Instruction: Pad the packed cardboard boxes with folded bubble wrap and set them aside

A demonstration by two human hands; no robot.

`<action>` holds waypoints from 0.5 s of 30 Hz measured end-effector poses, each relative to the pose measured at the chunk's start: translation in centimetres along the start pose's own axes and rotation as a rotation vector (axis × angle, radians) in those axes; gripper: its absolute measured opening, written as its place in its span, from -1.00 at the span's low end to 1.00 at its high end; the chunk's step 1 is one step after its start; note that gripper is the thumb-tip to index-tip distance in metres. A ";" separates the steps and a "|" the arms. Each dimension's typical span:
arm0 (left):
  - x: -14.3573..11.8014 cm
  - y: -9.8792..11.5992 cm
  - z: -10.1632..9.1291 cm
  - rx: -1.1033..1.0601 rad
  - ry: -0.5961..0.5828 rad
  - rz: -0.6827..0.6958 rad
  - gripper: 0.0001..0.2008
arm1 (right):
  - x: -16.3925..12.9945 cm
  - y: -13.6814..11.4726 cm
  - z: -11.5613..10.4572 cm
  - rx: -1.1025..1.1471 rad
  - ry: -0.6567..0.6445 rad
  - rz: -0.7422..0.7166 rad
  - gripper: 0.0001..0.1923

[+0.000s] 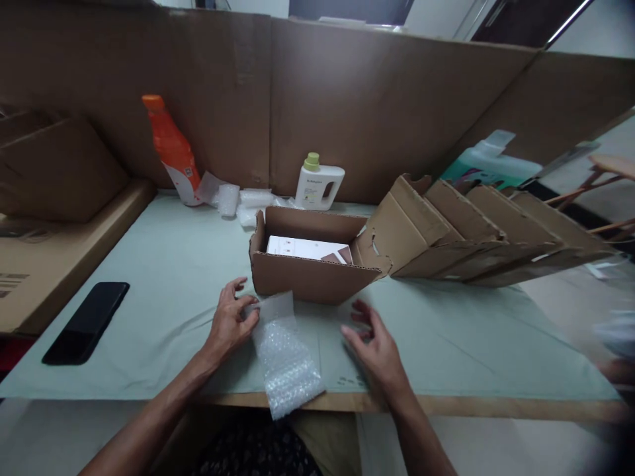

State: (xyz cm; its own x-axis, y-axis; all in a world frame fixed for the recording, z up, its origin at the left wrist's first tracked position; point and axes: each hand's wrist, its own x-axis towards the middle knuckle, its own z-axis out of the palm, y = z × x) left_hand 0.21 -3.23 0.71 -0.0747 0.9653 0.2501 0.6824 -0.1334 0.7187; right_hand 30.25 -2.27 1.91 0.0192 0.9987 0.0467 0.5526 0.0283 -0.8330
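A sheet of bubble wrap point(285, 360) lies at the table's front edge, its lower end hanging over. My left hand point(232, 318) pinches its upper left edge between thumb and index finger. To the right of the wrap, my right hand point(374, 344) hovers low over the cloth, fingers curved and apart, holding nothing. Just beyond both hands stands an open cardboard box point(302, 277) with its lid folded back to the right. Inside lies a white carton point(302, 247) with brown shapes at one end; its lower part is hidden by the front wall.
Behind the box stand a white jug point(317, 185), an orange bottle point(173, 155) and small bubble wrap pieces point(228, 199). Several folded cardboard boxes point(501, 231) lean at right, before a green bottle point(491, 162). A black phone point(86, 324) lies left. Cardboard walls point(397, 112) close the back.
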 end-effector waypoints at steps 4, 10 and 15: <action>1.8 0.6 -0.2 -0.144 -0.038 0.091 -0.86 | 5.4 -0.4 0.9 0.088 -0.072 0.005 -0.31; 4.5 -0.7 -1.6 -0.162 0.072 0.031 -0.85 | 9.1 -2.0 5.0 0.132 -0.133 -0.023 -0.43; 1.7 -1.0 -4.0 -0.103 0.168 -0.094 -0.82 | 7.2 -1.7 4.4 0.176 -0.026 -0.060 -0.47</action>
State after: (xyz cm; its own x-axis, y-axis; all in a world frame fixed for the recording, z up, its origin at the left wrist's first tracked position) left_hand -3.53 -2.33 3.04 -0.2603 0.9248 0.2776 0.5892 -0.0756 0.8044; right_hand 25.77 5.06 1.25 -0.0316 0.9957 0.0867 0.3975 0.0921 -0.9130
